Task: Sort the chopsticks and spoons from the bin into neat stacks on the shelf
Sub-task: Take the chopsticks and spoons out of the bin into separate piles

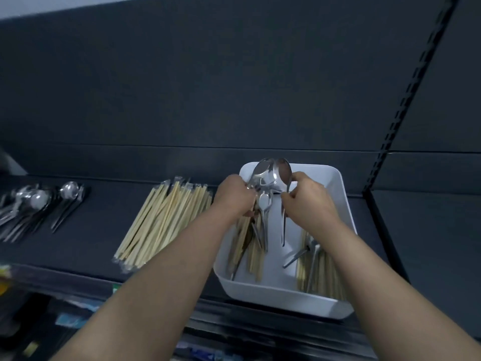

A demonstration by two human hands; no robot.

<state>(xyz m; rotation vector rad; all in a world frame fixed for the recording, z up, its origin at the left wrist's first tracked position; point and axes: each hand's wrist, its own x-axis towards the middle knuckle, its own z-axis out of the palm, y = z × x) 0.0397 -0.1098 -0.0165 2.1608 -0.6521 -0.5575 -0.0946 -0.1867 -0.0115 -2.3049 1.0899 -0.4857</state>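
Observation:
A white bin (pixel 338 183) stands on the dark shelf (pixel 99 246), right of centre. Over it my left hand (pixel 234 196) grips a bunch of metal spoons (pixel 263 173) together with several wrapped chopsticks (pixel 244 243) that hang down into the bin. My right hand (pixel 309 196) pinches the handle of one spoon (pixel 284 170) whose bowl points up beside the bunch. More chopsticks and spoons (pixel 317 267) lie in the bin's right side. A stack of wrapped chopsticks (pixel 161 222) lies on the shelf left of the bin. Spoons (pixel 36 204) lie in a pile at the far left.
A dark back panel (pixel 234 87) rises behind the shelf. A slotted upright rail (pixel 406 100) runs diagonally at the right. Packaged goods (pixel 70 319) sit on a lower shelf beneath the front edge.

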